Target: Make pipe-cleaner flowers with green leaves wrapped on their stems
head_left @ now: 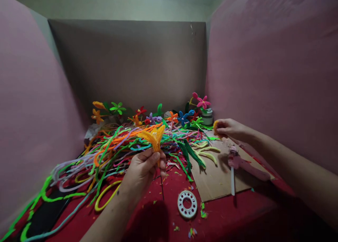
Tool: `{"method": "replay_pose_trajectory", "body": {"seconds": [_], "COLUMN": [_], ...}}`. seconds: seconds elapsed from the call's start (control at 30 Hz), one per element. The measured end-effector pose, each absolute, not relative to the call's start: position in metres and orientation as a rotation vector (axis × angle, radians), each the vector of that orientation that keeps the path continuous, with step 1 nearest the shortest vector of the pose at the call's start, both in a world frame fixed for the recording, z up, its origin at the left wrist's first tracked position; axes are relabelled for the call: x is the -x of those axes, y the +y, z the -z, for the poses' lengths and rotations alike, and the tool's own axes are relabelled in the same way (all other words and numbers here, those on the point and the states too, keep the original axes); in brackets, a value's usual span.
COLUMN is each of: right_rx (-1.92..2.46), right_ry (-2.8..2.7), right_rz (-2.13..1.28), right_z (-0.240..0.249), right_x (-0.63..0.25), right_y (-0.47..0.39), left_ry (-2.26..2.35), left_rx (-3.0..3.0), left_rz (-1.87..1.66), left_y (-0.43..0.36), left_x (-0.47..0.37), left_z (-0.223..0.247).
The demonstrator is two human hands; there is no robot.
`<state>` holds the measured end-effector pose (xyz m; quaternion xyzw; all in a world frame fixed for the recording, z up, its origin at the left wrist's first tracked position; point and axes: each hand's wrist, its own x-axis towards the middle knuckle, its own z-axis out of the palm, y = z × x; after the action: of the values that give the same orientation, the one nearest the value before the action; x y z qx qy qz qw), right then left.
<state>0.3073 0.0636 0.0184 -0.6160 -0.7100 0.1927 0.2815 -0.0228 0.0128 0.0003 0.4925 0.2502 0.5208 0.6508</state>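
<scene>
My left hand point(148, 166) is closed around the base of a yellow-orange pipe cleaner flower point(155, 138), whose petals point upward. A thin dark stem hangs below the fist. On the right, my right hand point(228, 127) pinches a small yellow-orange pipe cleaner piece point(216, 128), partly hidden by the fingers. Beneath that hand, a pink glue gun point(239, 163) rests over the cardboard point(211, 180), a white stick point(232, 181) below it. Pale yellow pipe cleaner strips point(208, 153) and dark green leaves point(194, 154) lie between the two hands.
A tangled heap of coloured pipe cleaners point(113, 147) covers the red table point(148, 214) on the left. Finished flowers point(183, 118) line the back, with a white pot point(207, 117) at right. A white tape spool point(187, 204) lies in front. Pink walls point(277, 76) flank both sides.
</scene>
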Motion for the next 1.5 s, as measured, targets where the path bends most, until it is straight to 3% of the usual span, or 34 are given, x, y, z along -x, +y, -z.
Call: {"method": "replay_pose_trajectory", "body": {"seconds": [0.1,0.2,0.3,0.5,0.67,0.8,1.03,1.5], "right_rx": [1.359,0.731,0.523,0.533,0.515,0.471,0.535,0.631], "right_ry": [-1.778,-1.395,-1.309,-1.523,-1.664,-1.387,-1.143,-0.952], "right_rz": [-0.676,-1.290,-1.468,-1.311,-1.450,-1.635,-1.374,-1.318], "right_z": [-0.023,-0.018,-0.011,-0.005,-0.004,0.003,0.020,0.021], "right_x": [-0.275,-0.234,-0.201,-0.181,-0.174,-0.164,-0.149,-0.141], "right_y": [0.039,0.015,0.004,0.010,0.010,0.001,-0.009,-0.011], "left_ry": [0.551,0.520,0.497,0.512,0.488,0.545,0.593,0.806], "left_rx": [-1.053,-1.002,-0.980,-1.038,-1.054,-1.063,-1.141,-1.419], "left_rz": [-1.156,-1.169,-1.158,-0.981,-0.907,-1.043,-1.123,-1.167], "left_y": [0.013,0.013,0.012,0.006,0.001,0.000,-0.004,-0.006], "left_x": [0.021,0.019,0.016,0.013,0.008,0.005,0.001,0.001], "left_z": [-0.001,0.001,0.003,0.008,0.009,0.006,0.004,0.006]}}
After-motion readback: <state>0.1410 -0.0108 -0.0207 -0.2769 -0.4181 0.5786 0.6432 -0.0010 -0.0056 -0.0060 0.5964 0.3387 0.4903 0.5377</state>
